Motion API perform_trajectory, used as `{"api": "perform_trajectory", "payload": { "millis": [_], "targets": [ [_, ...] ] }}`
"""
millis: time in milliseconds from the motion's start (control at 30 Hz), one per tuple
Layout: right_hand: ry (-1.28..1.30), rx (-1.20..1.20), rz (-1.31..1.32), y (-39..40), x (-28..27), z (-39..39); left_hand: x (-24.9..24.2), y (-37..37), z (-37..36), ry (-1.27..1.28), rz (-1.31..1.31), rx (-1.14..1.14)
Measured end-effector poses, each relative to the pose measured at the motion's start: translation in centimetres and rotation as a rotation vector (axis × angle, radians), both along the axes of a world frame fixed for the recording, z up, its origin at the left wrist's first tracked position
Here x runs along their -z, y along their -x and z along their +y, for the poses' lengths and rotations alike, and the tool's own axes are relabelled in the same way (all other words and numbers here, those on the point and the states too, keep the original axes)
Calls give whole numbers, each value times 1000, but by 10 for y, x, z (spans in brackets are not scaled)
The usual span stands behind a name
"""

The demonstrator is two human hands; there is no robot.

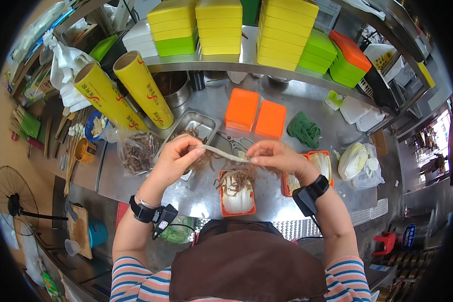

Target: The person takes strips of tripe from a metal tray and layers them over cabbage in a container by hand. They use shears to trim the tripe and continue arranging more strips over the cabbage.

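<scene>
- One pale strip [221, 153], long and slim, suspended between two hands above the steel worktop [201, 204]; its material could not be told.
- One left hand [182, 152], thumb and fingertips pinched narrow on the strip's left end.
- One right hand [272, 156], thumb and forefinger likewise closed on the other end, which sat slightly lower.
- One orange tray [238, 215], below and nearer the body, bearing white cabbage [238, 202] with brown shreds [235, 180] heaped over its far end.
- One steel pan [215, 122], beyond the left hand, holding more brown matter; a plastic bag [136, 153] of similar stuff stood just left of it.
- One pair of scissors [236, 144], lying beyond the strip, partly masked by it (close enough to snag a trailing end).
- Handling note: the hold seemed best served by light, even tension, since a hard tug might have snapped so thin a piece; pinches near both ends gave control, and working directly over the tray would have caught stray bits better than the bare steel.
</scene>
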State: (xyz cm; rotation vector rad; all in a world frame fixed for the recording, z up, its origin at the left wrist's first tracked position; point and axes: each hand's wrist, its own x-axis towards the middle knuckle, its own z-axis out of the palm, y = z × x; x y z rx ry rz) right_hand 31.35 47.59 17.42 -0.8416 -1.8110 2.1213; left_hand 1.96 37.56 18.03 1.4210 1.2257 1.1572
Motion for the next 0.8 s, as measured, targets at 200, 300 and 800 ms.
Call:
{"api": "perform_trajectory", "payload": {
  "millis": [200, 300, 800],
  "targets": [
    [-46, 90, 54, -2, 28, -22, 20, -3, -25, 86, -162, -125],
    [-221, 90, 77, 6, 26, -25, 53, 12, -35, -31, 38, -196],
    [-818, -258, 25, 104, -3, -77, 130, -11, -84, 33, 32, 19]
  ]
}}
